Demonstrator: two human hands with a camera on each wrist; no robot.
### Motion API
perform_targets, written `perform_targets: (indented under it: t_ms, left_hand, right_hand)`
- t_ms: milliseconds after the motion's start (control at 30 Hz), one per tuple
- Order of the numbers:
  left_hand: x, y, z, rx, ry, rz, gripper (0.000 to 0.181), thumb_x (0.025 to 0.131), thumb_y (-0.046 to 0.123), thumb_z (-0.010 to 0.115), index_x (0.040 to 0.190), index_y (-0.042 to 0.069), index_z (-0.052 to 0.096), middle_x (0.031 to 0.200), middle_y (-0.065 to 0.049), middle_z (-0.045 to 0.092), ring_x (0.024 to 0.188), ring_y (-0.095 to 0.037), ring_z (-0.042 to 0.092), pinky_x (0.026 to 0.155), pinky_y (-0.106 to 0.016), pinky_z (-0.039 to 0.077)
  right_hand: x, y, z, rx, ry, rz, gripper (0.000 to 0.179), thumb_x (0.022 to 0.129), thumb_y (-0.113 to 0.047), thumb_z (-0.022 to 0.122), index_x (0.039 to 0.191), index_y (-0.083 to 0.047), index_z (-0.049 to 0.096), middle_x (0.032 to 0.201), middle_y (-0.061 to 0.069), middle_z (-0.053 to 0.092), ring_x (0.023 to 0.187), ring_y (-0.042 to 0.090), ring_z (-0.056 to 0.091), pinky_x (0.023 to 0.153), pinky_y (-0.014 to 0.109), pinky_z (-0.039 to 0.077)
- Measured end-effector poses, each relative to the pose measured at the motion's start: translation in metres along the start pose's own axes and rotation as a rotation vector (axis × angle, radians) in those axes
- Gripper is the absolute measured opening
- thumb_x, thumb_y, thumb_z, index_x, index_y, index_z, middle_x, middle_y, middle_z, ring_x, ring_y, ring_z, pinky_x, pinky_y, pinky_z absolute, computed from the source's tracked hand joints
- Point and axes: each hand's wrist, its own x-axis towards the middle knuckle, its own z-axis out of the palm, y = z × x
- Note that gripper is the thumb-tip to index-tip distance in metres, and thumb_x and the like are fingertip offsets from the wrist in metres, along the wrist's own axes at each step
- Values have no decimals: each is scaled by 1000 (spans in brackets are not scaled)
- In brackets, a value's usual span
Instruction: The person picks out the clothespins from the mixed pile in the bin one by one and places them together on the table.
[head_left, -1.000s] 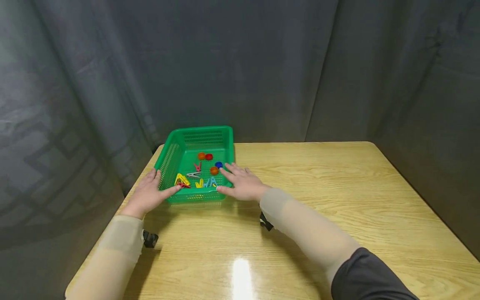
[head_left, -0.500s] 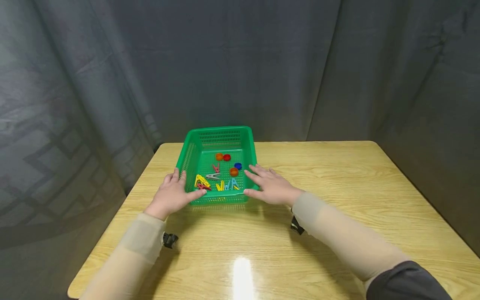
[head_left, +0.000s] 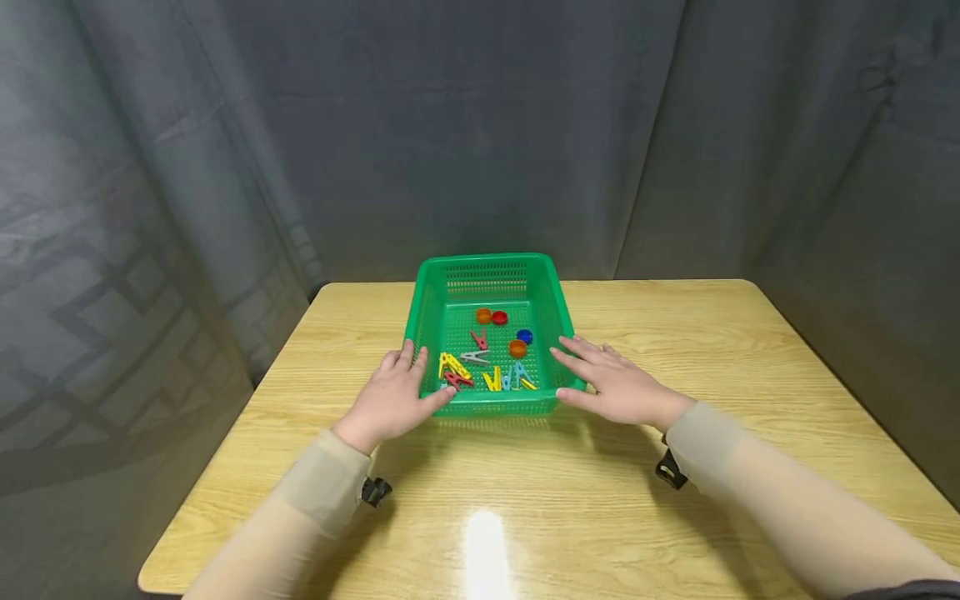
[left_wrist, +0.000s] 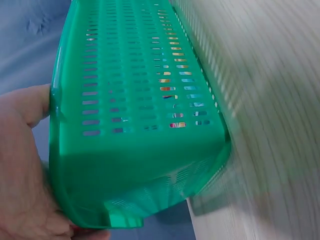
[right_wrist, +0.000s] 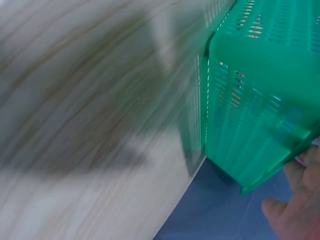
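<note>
**Green basket sat at the table's far edge, left of middle**

You had one basket holding four round pieces: two orange pieces, one red piece, one blue piece. Clips: at least seven. Pink clip and grey clip lay mid-floor; two yellow clips, a red clip and two light blue clips lay toward the near edge, where overlap made the exact count unclear.

Your left hand was at the near left corner, right hand at the near right. Both were spread, fingers fairly straight, touching the basket without clasping it.

Head view showed the contents; left wrist gave the slotted outer wall, only colour specks through slots. Right wrist added grey-blue cloth past the table edge.
</note>
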Motion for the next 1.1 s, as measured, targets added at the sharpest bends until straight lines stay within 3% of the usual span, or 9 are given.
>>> perform_targets:
  t_ms: [167, 500, 733, 1100]
  left_hand:
    - [2, -6, 0, 9, -11, 24, 91, 91, 67, 42, 150, -1, 26, 156, -23, 17, 139, -38, 23, 111, -50, 26]
    - [6, -18, -1, -11, 28, 67, 95, 85, 66, 56, 147, -2, 32, 153, -18, 29, 138, -34, 29, 112, -44, 27]
    - [9, -29, 1, 31, 52, 113, 97, 83, 72, 52, 145, -1, 39, 150, -16, 37, 135, -34, 35, 111, -43, 29]
    - [17, -42, 4, 2, 92, 181, 95, 79, 70, 60, 141, 0, 46, 142, -14, 47, 131, -31, 42, 108, -42, 34]
  right_hand:
    - [0, 6, 4, 2, 1, 5, 74, 95, -62, 41, 154, -20, 26, 161, 4, 13, 146, 33, 10, 114, 57, 7]
    - [2, 10, 6, -15, 7, 7, 72, 95, -57, 47, 153, -20, 28, 161, 4, 15, 146, 34, 11, 112, 59, 10]
    - [4, 11, 10, -20, 15, 2, 70, 95, -54, 50, 153, -19, 30, 160, 5, 16, 146, 34, 13, 115, 54, 9]
    - [5, 12, 12, -74, 61, -53, 67, 95, -48, 54, 151, -17, 34, 159, 7, 22, 143, 37, 21, 117, 42, 8]
